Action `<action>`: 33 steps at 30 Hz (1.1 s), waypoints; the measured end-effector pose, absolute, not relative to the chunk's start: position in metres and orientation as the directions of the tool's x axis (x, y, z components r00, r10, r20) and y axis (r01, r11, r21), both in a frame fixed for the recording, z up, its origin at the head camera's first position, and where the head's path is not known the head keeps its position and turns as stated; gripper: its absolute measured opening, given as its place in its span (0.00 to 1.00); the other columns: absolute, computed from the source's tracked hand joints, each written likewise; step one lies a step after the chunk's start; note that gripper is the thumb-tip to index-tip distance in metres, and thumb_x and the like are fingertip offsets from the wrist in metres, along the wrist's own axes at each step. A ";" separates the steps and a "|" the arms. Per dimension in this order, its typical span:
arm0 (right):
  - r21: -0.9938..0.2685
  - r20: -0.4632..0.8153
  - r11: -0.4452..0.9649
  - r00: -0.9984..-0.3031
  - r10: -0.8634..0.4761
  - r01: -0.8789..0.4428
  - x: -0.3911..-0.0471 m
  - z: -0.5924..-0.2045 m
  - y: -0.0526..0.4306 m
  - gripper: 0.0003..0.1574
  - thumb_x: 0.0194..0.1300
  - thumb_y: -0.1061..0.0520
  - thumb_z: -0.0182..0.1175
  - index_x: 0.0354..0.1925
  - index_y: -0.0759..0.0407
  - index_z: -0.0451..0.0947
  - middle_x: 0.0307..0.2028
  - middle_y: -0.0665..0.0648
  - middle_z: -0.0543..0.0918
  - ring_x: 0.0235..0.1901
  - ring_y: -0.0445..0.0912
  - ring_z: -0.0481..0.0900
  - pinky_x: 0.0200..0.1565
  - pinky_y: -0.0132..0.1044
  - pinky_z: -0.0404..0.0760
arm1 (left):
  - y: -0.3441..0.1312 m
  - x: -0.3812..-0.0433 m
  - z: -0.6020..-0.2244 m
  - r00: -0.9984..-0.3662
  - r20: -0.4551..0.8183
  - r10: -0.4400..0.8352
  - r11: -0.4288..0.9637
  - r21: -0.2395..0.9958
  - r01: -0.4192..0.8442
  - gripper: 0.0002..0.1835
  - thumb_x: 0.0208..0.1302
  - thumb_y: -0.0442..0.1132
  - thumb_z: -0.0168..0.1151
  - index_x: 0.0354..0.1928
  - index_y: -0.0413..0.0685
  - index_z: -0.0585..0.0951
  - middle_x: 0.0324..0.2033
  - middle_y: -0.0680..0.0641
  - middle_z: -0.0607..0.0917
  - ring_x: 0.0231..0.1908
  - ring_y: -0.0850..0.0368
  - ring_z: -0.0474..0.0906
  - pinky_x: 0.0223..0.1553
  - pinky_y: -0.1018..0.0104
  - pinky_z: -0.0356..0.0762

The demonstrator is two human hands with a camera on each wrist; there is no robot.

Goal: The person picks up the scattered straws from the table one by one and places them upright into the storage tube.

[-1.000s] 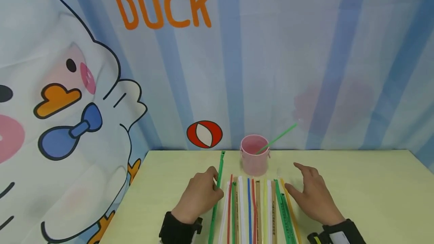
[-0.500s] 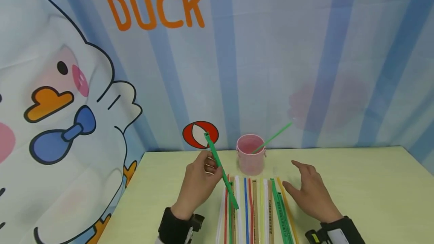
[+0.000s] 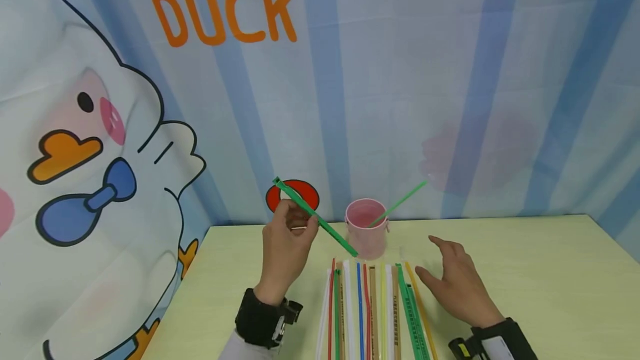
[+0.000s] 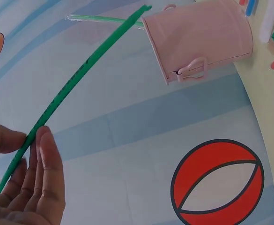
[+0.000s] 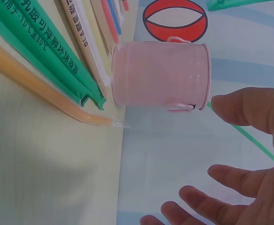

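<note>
Setting: cartoon-decorated work area, room type indeterminate | Backdrop: creased, blue-striped cloth (image 3: 390,99) printed with a cartoon duck (image 3: 95,279) and orange lettering (image 3: 231,13) "DUCK" | Surface: pale-yellow desk (image 3: 560,271) directly before it

I saw soft, bright light and a faint, smooth-edged shadow on the table (image 5: 90,159) near the right hand (image 3: 461,288).

The pink bucket (image 3: 367,242) hid a green straw (image 3: 398,205)'s lower end. In front of it, the straw row (image 3: 373,313) ran out of frame; left of it, the left hand (image 3: 286,249) partly covered a printed ball (image 3: 307,190).
</note>
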State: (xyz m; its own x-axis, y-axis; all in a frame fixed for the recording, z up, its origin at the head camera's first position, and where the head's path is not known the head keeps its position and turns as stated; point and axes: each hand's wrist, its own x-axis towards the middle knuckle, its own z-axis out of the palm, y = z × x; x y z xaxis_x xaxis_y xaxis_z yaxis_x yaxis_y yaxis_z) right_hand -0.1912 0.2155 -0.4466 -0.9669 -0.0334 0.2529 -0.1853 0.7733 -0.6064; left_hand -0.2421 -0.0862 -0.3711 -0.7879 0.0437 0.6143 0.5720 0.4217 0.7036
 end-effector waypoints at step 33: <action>-0.615 0.257 0.766 -0.966 -0.028 -0.186 -0.189 -0.441 0.219 0.45 0.65 0.43 0.59 0.69 0.64 0.54 0.61 0.73 0.61 0.57 0.65 0.61 0.50 0.66 0.69 | -0.049 -0.293 -0.398 -0.824 0.565 -0.054 0.433 0.757 0.490 0.07 0.67 0.43 0.58 0.43 0.50 0.77 0.38 0.47 0.86 0.33 0.67 0.81 0.34 0.57 0.84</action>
State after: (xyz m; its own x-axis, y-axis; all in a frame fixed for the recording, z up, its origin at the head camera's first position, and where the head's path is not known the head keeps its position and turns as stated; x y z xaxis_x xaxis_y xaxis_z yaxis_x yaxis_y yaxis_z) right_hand -0.1891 0.2185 -0.4415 -0.9660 -0.0277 0.2571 -0.1857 0.7663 -0.6151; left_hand -0.2930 -0.0489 -0.3978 -0.8237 -0.0536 0.5645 0.4903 0.4326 0.7566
